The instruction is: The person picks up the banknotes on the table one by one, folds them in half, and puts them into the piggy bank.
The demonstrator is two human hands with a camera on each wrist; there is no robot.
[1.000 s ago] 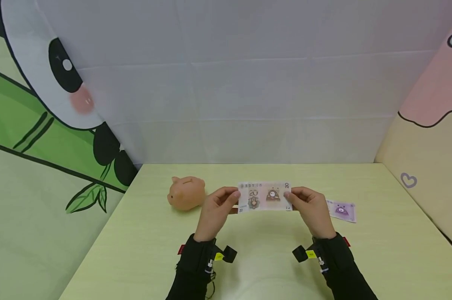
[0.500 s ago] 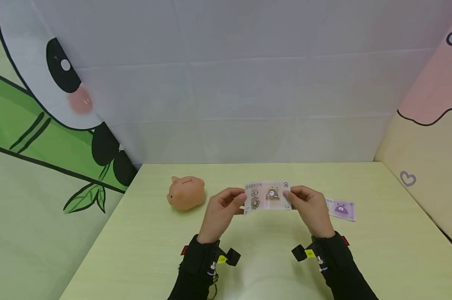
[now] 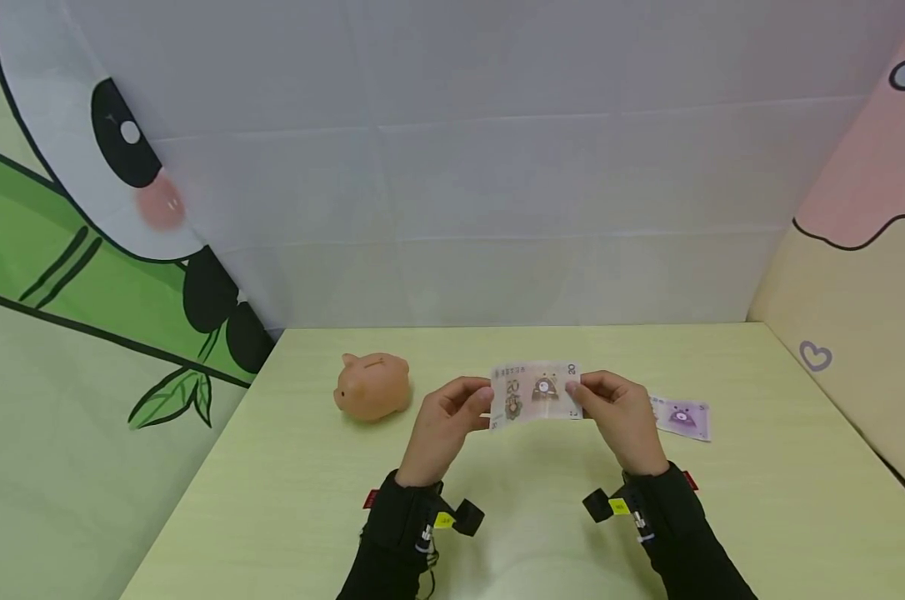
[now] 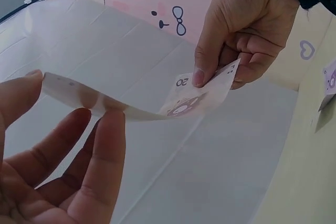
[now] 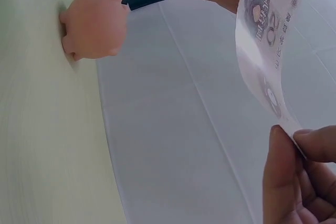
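Note:
A pale pink play banknote (image 3: 527, 393) marked 20 is held up above the table between both hands. My left hand (image 3: 442, 429) pinches its left end between thumb and fingers. At the right end, my right hand (image 3: 627, 421) grips the note with the thumb in front. Both wrist views show the banknote (image 4: 157, 109) bowed into a curve between the hands. Partly behind the right hand, a purple play banknote (image 3: 683, 419) lies on the table. To the left of my left hand stands an orange piggy bank (image 3: 373, 386) with a slot on top.
The light wood-look table (image 3: 527, 533) ends at a white cloth backdrop (image 3: 497, 208). Cartoon-printed panels (image 3: 835, 333) flank it on both sides. A small black camera (image 3: 467, 517) juts from the left wrist, with a cord below it.
My left hand has shifted slightly to the right, bringing the note's ends closer, so the note now bows where it was flat. The right hand has hardly moved.

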